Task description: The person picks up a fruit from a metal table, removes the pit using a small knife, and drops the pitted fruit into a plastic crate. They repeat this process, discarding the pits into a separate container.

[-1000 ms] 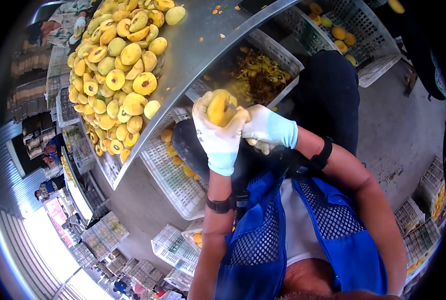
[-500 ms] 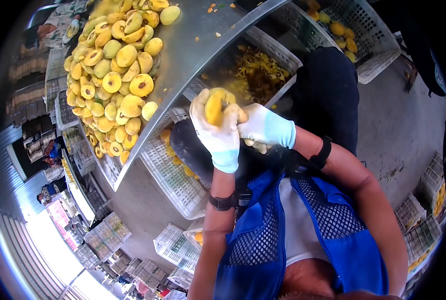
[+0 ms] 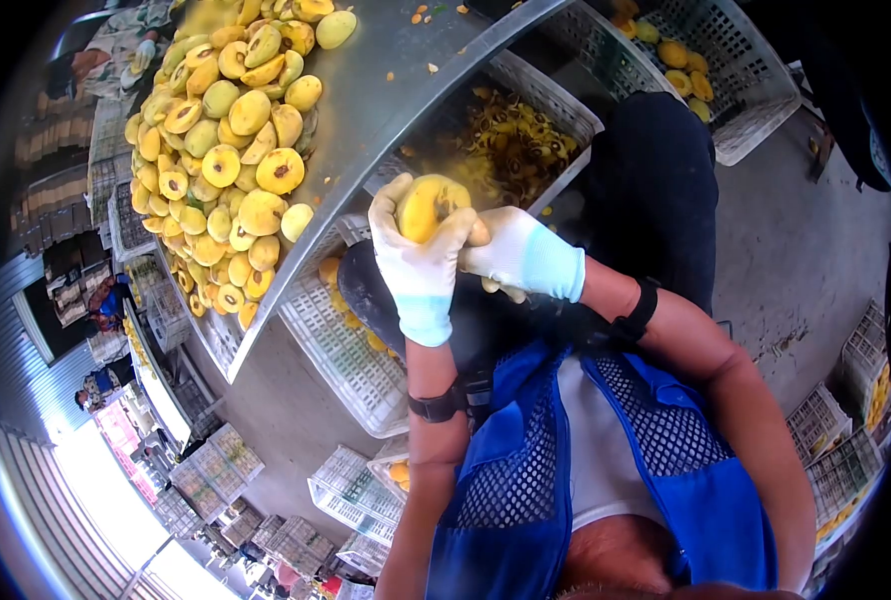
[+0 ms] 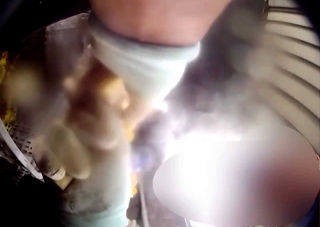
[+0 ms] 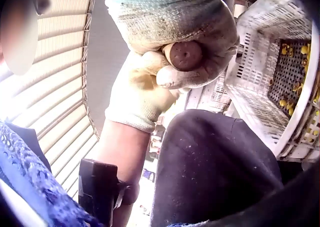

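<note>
In the head view, a yellow fruit (image 3: 421, 212) with a dark patch is held in the gloved left hand (image 3: 418, 262), fingers curled round its far side. The gloved right hand (image 3: 521, 255) meets it at the fruit's right side, its fist closed. In the right wrist view, the round brown end of a handle (image 5: 185, 56) shows from the right hand's grip (image 5: 175, 24); the left hand (image 5: 137, 99) is just behind. The tool's other end is hidden. Blur covers much of the left wrist view, where the right hand (image 4: 95, 187) shows below the left cuff (image 4: 145, 62).
Halved yellow fruits (image 3: 221, 165) are heaped on a metal table (image 3: 376, 85) at upper left. A crate of yellow scraps (image 3: 521, 140) stands beyond the hands. Another crate (image 3: 341, 350) stands below the table edge, and one with fruit (image 3: 741, 85) at upper right. Dark-clothed knees flank the hands.
Both hands have shifted slightly left, the left one more. The fruit has turned in the left hand's grip, and the metal blade seen at it a second ago no longer shows.
</note>
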### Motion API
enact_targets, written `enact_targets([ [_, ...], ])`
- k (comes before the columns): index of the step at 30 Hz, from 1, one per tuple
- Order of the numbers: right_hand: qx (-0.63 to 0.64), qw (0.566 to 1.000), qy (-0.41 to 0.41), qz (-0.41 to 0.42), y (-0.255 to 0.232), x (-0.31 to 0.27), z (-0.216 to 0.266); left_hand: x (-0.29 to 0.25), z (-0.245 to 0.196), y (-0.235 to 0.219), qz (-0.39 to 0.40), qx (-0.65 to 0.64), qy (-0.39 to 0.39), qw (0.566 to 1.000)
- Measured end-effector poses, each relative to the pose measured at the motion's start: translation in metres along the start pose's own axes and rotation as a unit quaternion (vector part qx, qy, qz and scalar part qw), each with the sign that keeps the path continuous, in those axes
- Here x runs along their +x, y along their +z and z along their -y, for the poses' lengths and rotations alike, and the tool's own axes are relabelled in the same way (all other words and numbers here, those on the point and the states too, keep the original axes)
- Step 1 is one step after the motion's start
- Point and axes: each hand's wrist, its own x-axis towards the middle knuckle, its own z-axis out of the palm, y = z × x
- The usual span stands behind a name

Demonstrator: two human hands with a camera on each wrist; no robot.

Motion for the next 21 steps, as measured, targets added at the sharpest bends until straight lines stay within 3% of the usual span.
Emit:
enact_targets([
  [1,0.0,1.0,-0.001,-0.003,0.001,0.001,-0.001,0.001,-0.002,-0.001,0.014,-0.026,-0.019,0.999],
  [5,0.011,1.0,0.009,0.02,-0.002,0.001,-0.001,0.0,0.008,0.004,-0.005,0.088,0.079,0.993],
  [8,0.126,0.99,-0.015,0.062,-0.003,0.003,-0.017,-0.001,0.019,0.01,-0.036,0.151,0.154,0.976],
  [13,0.056,0.997,0.008,0.044,-0.009,0.001,-0.006,-0.005,0.026,0.014,-0.062,0.15,0.202,0.966],
  [16,0.025,0.999,-0.002,0.029,-0.007,0.003,-0.008,-0.007,0.025,0.016,-0.054,0.143,0.171,0.973],
  [19,0.043,0.998,-0.007,0.035,-0.007,0.004,-0.013,-0.005,0.032,0.019,-0.068,0.144,0.199,0.967],
  [21,0.07,0.997,-0.03,0.012,-0.005,0.003,-0.011,-0.007,0.021,0.02,-0.075,0.082,0.137,0.984],
])
